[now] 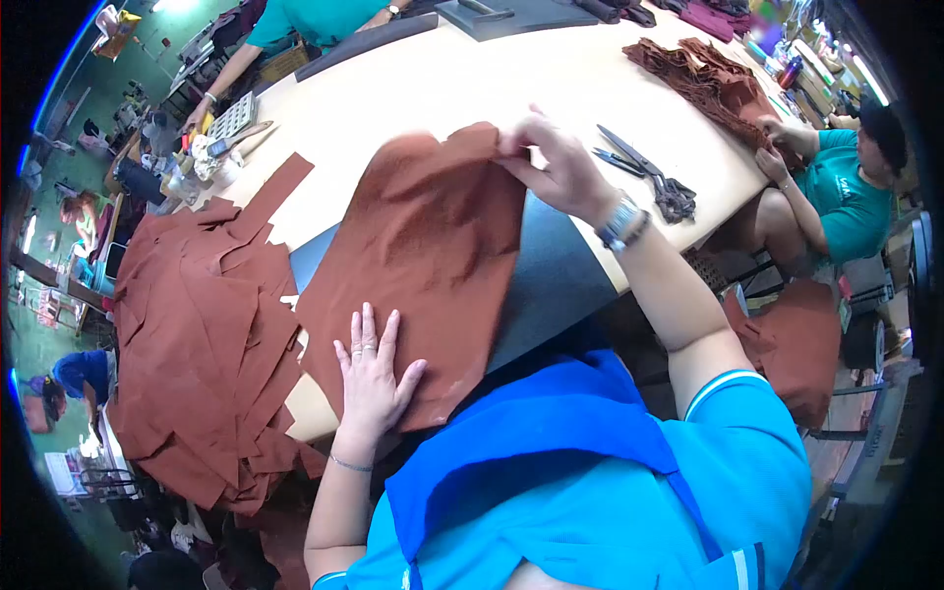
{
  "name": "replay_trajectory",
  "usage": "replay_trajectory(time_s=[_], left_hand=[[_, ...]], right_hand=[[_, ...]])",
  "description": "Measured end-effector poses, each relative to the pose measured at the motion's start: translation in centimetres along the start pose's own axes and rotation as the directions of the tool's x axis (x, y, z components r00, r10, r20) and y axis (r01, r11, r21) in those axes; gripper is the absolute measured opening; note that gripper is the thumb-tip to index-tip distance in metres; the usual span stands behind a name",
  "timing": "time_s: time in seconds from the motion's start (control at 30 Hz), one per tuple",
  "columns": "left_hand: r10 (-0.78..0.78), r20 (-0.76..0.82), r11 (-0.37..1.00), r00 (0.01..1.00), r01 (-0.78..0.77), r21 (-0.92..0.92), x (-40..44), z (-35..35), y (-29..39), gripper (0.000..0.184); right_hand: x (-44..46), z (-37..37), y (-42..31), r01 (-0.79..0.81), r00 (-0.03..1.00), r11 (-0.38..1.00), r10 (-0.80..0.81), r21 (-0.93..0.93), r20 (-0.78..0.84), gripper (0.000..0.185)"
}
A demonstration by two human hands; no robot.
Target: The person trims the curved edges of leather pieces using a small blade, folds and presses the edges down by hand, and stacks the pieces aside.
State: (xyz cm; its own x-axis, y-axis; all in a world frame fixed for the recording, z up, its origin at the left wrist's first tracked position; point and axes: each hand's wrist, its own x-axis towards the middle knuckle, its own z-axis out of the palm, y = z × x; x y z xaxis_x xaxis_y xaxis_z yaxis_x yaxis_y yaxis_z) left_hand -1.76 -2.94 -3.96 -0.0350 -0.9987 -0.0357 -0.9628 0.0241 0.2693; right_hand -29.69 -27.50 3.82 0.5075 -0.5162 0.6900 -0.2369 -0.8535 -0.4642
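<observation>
A reddish-brown sheet of leather-like material (423,236) lies in front of me, its far part raised and rumpled. My left hand (374,374) rests flat on the near end of this sheet, fingers spread. At the far right corner, my right hand (556,162) pinches the sheet's edge; the fingertips are slightly blurred. Under the sheet is a dark flat board (556,275), partly covered. To the left, a large heap of similar brown pieces (206,344) overhangs the table edge.
Large black-handled scissors (644,162) lie right of my right hand on the pale table (324,118). A co-worker (846,187) at the right handles gathered brown pieces (708,88). Another person (305,25) stands across the table, near a brush (241,138) and a dark roll (369,44).
</observation>
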Motion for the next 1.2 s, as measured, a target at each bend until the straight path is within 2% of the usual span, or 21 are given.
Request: replay_trajectory(time_s=[0.07,0.13,0.17,0.2,0.23,0.3,0.37,0.4,0.43,0.5,0.53,0.6,0.63,0.7,0.73,0.87,0.97,1.0,1.1,1.17,1.2], left_hand=[[0.033,-0.011,0.999,0.999,-0.033,-0.011,1.4,-0.3,0.0,0.079],[0.084,-0.033,0.996,0.996,-0.084,0.001,3.6,-0.3,-0.3,0.08],[0.104,-0.039,0.994,0.994,-0.105,-0.007,5.4,-0.2,-0.8,0.08],[0.074,-0.034,0.996,0.997,-0.072,0.048,7.3,-0.2,-1.3,0.081],[0.048,-0.031,0.994,0.998,-0.044,0.104,9.4,-0.2,-2.0,0.082],[-0.064,-0.103,0.995,0.993,0.072,0.069,13.0,-0.3,-4.2,0.083],[-0.176,-0.176,0.978,0.969,0.191,0.077,14.9,-0.8,-6.5,0.081],[-0.165,-0.22,0.975,0.961,0.193,0.11,14.7,-1.1,-7.3,0.079],[-0.15,-0.245,0.98,0.958,0.177,0.094,13.8,-1.7,-7.5,0.077],[-0.186,-0.31,0.976,0.932,0.213,0.054,11.3,-2.5,-7.5,0.074],[-0.209,-0.363,0.977,0.908,0.213,-0.03,9.7,-2.3,-7.7,0.073],[-0.274,-0.448,0.96,0.851,0.214,-0.181,5.8,-1.6,-8.2,0.071],[-0.299,-0.451,0.954,0.841,0.245,-0.175,3.9,-1.5,-8.0,0.071],[-0.343,-0.467,0.939,0.815,0.299,-0.168,1.2,-1.1,-7.0,0.07],[-0.331,-0.528,0.943,0.782,0.3,-0.146,0.6,-0.2,-6.9,0.07],[-0.405,-0.512,0.912,0.758,0.377,-0.163,0.6,-0.3,-4.9,0.063],[-0.469,-0.474,0.873,0.745,0.474,-0.117,1.9,-1.4,-4.4,0.055],[-0.429,-0.495,0.886,0.756,0.459,-0.068,2.2,-1.4,-4.3,0.052],[-0.338,-0.515,0.931,0.788,0.359,-0.063,3.4,-0.3,-4.0,0.037],[-0.286,-0.517,0.958,0.807,0.25,-0.141,4.2,0.0,-3.8,0.026],[-0.307,-0.475,0.938,0.825,0.176,-0.299,4.5,-0.2,-3.6,0.023]], right_hand=[[0.8,-2.8,-2.9,0.283,0.949,0.957,-0.289,-0.067,-0.123,0.016],[2.6,-4.8,-5.4,0.374,0.886,0.899,-0.419,-0.229,-0.198,0.018],[3.7,-4.9,-5.3,0.229,0.936,0.926,-0.295,-0.301,-0.193,0.019],[5.0,-5.1,-4.9,-0.002,0.985,0.929,-0.062,-0.369,-0.159,0.02],[6.4,-5.6,-4.2,-0.228,0.973,0.867,0.18,-0.442,-0.147,0.022],[6.8,-6.4,3.8,-0.311,0.95,0.774,0.262,-0.551,-0.169,0.028],[3.7,-7.1,12.5,-0.429,0.863,0.564,0.485,-0.706,-0.137,0.032],[1.3,-7.6,15.2,-0.427,0.85,0.54,0.514,-0.726,-0.118,0.035],[-0.5,-8.4,12.9,-0.383,0.797,0.468,0.603,-0.796,-0.028,0.035],[-7.0,-7.7,16.0,-0.378,0.786,0.473,0.618,-0.796,-0.007,0.029],[-9.4,-7.7,17.3,-0.428,0.598,0.362,0.801,-0.828,0.041,0.032],[-10.7,-8.0,12.7,-0.422,0.737,0.506,0.674,-0.752,0.041,0.033],[-11.9,-8.1,13.0,-0.352,0.818,0.56,0.574,-0.75,0.045,0.032],[-12.8,-7.9,13.0,-0.277,0.857,0.54,0.513,-0.795,0.05,0.032],[-12.6,-7.5,13.0,-0.284,0.825,0.492,0.563,-0.823,0.052,0.033],[-11.4,-6.5,14.7,-0.302,0.708,0.346,0.706,-0.888,0.035,0.036],[-10.5,-5.8,15.4,-0.513,0.662,0.353,0.743,-0.782,-0.1,0.035],[-10.2,-5.8,16.3,-0.607,0.649,0.401,0.749,-0.687,-0.137,0.037],[-9.2,-2.6,15.6,-0.692,0.72,0.686,0.628,-0.226,-0.296,0.036],[-6.4,1.8,9.0,-0.507,0.854,0.85,0.518,0.144,-0.05,0.034],[-5.1,3.7,5.7,-0.507,0.859,0.86,0.498,0.064,0.118,0.034]])
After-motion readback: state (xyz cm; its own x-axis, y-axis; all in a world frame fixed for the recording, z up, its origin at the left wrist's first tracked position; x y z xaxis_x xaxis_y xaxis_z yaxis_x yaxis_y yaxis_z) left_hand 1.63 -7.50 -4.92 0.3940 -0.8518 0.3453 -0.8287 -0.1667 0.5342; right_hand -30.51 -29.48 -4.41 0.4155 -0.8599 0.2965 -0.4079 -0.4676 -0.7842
